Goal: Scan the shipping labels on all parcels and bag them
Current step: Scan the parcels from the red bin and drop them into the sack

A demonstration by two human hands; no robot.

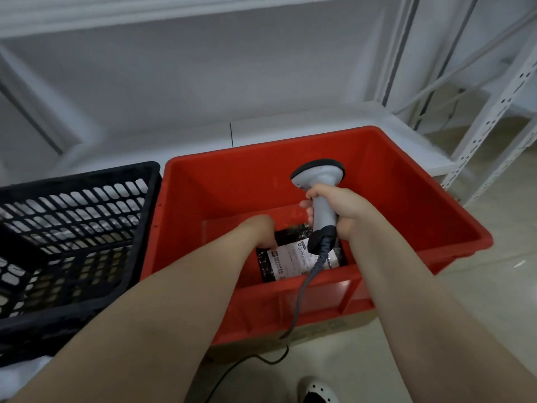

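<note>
**Scanner held over the parcel in the red bin**

The right hand [345, 210] holds a grey barcode scanner [321, 205] by its handle, grip wrapped fully around it, head pointing away and down over the red bin [232, 184]. The scanner's dark cable [302, 298] drops from the handle's base, crosses the bin's near wall and runs down to the floor.

One parcel [287, 235], a black bag with a white shipping label [290, 258] facing up, lies on the bin's bottom against the near wall. The left hand [258, 231] reaches down into the bin and touches the parcel's far left corner. Its fingers are mostly hidden behind the back of the hand, so I cannot tell whether that grip is pinching the bag or only resting on it.

A black slotted basket [87, 175] stands just left of the bin, touching it. White metal shelving [494, 117] rises at the far right.
</note>
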